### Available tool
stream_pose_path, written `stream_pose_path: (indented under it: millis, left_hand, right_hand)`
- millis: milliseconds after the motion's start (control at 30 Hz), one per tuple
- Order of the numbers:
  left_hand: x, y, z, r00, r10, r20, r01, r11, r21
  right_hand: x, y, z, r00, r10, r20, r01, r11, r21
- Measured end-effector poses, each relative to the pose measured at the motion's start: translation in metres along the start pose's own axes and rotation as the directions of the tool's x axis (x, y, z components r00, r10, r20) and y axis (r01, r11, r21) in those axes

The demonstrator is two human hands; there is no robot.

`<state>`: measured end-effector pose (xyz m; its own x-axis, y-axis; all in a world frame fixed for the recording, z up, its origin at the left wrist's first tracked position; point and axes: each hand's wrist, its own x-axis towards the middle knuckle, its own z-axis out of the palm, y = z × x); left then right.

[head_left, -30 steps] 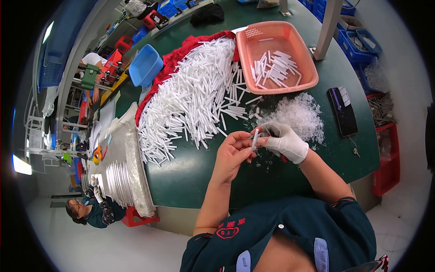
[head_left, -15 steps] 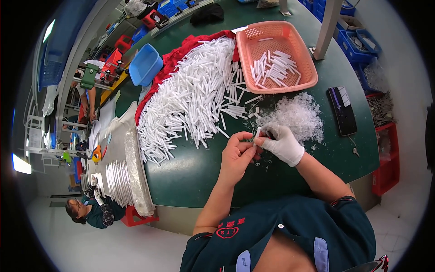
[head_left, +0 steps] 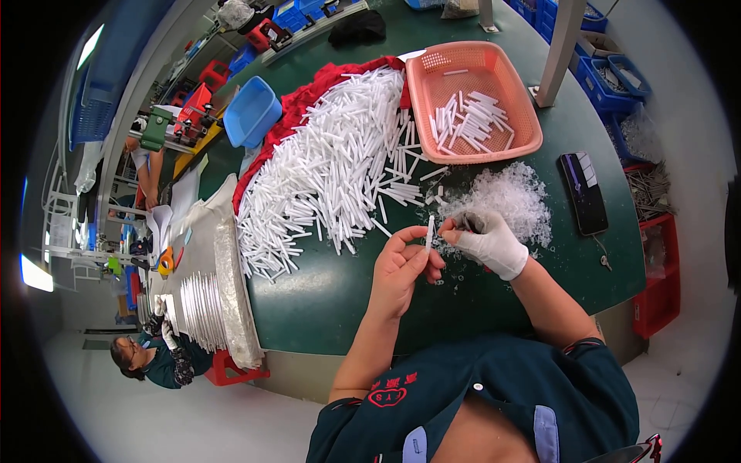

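Note:
My bare left hand (head_left: 403, 266) pinches a slim white plastic tube (head_left: 430, 233) upright between thumb and fingers. Just to its right, my right hand (head_left: 488, 241), in a white glove with bare fingertips showing, is curled closed. Something dark shows among its fingers, too small to make out. A small gap parts the right fingertips from the tube. Beyond both hands lies a heap of clear plastic trimmings (head_left: 509, 201), with small bits scattered on the green table (head_left: 324, 309). To the left spreads a large pile of similar white tubes (head_left: 332, 162) on a red cloth (head_left: 297, 100).
An orange plastic basket (head_left: 529, 143) with some tubes stands beyond the trimmings. A blue basin (head_left: 251, 112) sits behind the pile. At right lie a phone (head_left: 583, 193) and a key (head_left: 604, 261). A metal post (head_left: 557, 58) rises nearby. A co-worker (head_left: 158, 359) sits at far left.
My right hand has drawn away to the right and slightly down from the tube. My left hand still holds the tube, now more fully in sight and moved slightly left.

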<state>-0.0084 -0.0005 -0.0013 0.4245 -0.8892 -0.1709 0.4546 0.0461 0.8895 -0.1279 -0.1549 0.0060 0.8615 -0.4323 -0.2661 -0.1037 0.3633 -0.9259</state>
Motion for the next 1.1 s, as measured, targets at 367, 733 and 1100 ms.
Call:
stream_pose_path:
  millis: [367,733,1100]
  left_hand:
    - [0.002,-0.01,0.007,0.997,-0.072,0.015,0.073,0.997,-0.029]
    - [0.015,0.003,-0.014,1.0,-0.011,-0.019,0.016,0.963,0.269]
    - [0.012,0.006,-0.014,0.999,0.006,-0.048,-0.006,1.0,0.004]
  right_hand:
    - [0.005,0.02,0.008,0.99,-0.035,0.135,0.026,0.998,0.063]
    - [0.0,0.012,0.006,0.967,-0.029,0.252,0.078,0.979,-0.187]
    - [-0.001,0.016,0.009,0.979,-0.183,0.091,0.198,0.958,-0.208]
